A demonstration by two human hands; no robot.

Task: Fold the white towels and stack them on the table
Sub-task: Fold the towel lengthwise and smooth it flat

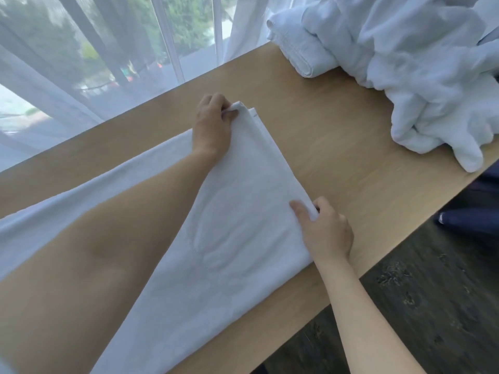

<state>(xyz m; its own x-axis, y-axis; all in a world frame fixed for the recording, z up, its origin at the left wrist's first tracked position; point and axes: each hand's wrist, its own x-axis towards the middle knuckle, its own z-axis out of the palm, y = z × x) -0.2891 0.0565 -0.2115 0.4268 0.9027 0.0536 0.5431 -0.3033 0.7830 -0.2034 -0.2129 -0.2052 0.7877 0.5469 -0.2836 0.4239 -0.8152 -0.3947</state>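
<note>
towel under the left hand: its long end runs off the frame's left and bottom edges.
heap of towels beyond the right hand: cut off by the top and right edges.
fingertips of both hands: tucked under the towel's corners.
dark shape right of the right hand: too cropped to tell.

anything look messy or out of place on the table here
Only the heap of unfolded towels at the far right: it is crumpled and one end droops over the table edge. The towel being folded lies flat, both hands pinching its corners.
</note>
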